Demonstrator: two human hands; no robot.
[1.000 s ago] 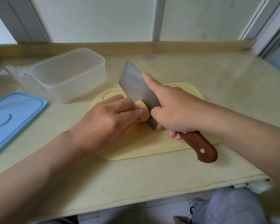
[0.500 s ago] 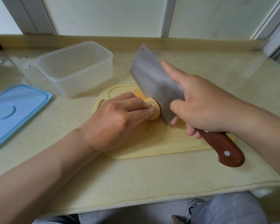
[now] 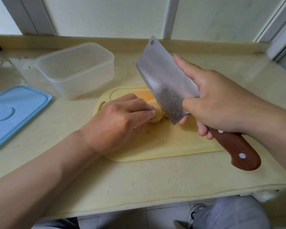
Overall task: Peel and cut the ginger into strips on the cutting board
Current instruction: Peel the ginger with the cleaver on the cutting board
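A pale yellow piece of ginger (image 3: 157, 114) lies on the yellow cutting board (image 3: 163, 142), mostly hidden under my fingers. My left hand (image 3: 120, 123) grips it with curled fingertips, holding it down on the board. My right hand (image 3: 221, 100) holds a cleaver (image 3: 162, 80) by its brown wooden handle (image 3: 238, 149), with the index finger stretched along the blade's flat. The blade tilts up and away, and its lower edge sits just right of the ginger's cut face.
An empty clear plastic container (image 3: 74, 70) stands behind and left of the board. Its blue lid (image 3: 13, 113) lies flat at the far left. The counter's front edge (image 3: 155, 205) runs close below the board, and a raised ledge and wall close off the back.
The cleaver has lifted and tipped further back, so more of its flat shows. My left hand has stayed on the ginger. The camera has tilted down slightly.
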